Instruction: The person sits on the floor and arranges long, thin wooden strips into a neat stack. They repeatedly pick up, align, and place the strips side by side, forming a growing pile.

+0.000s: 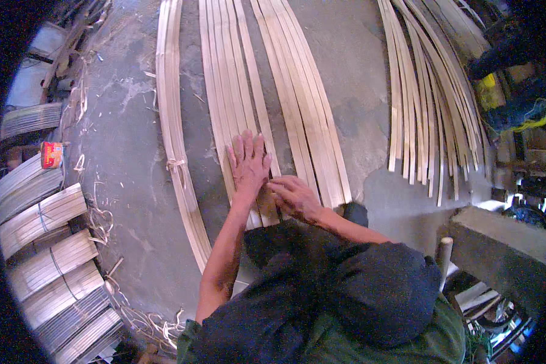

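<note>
Long, flat, pale wooden strips lie side by side on the grey floor before me. My left hand rests flat on this middle set, its fingers stretched out. Just right of it, my right hand has its fingers bent and drawn together low over the strips. Whatever its fingertips hold is hidden. To the right runs another row of strips, its near end by my right wrist. A narrow bundle of strips, tied partway along, lies to the left.
Loose strips fan out at the far right. Tied bundles are stacked along the left, with a red container beside them. A concrete ledge and an upright wooden pole stand at the near right.
</note>
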A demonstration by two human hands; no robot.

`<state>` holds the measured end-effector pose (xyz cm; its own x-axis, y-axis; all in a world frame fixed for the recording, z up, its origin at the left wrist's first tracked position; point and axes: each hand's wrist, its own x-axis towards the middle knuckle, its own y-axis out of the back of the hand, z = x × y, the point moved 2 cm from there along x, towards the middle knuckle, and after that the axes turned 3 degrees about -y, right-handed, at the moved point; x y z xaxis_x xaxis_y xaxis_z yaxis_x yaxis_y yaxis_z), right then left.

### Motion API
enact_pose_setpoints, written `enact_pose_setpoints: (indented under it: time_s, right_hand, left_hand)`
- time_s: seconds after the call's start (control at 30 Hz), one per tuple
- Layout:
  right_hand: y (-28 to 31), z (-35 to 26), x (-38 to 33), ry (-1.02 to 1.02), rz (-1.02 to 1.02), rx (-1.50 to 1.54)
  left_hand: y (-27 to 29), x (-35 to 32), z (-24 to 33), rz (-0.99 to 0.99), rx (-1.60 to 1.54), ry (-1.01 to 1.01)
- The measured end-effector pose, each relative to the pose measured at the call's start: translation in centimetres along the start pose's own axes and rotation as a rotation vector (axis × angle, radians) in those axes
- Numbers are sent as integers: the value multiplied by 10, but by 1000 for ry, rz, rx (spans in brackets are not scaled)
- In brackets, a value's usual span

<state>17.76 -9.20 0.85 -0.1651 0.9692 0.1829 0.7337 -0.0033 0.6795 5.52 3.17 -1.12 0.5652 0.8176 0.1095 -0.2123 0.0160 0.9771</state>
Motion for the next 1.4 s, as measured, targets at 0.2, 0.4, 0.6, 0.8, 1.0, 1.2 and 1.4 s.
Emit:
enact_pose_setpoints:
  time_s: [0.2, 0.4, 0.6, 0.8, 1.0, 1.2, 1.4]
  right_hand:
    - [32, 7, -6, -395, -11, -513]
    - [31, 12, -3, -344, -29, -471]
    - [30, 12, 3, -365, -120, -530]
    - [40, -1, 0, -195, 26, -499]
    - [31, 5, -10, -343, 82, 29]
    - [17, 19, -17, -777, 60, 475]
    - [-14, 26, -12, -593, 106, 357]
  left_hand:
    - [17, 4, 11, -59, -95, 75]
    - [16, -4, 16, 12, -176, 71]
    - [17, -4, 17, -11, -163, 68]
    - [24, -14, 26, 1, -160, 98]
    - [28, -20, 31, 8, -164, 111]
    - [19, -24, 28, 8, -189, 140]
    - [9, -24, 28, 17, -214, 145]
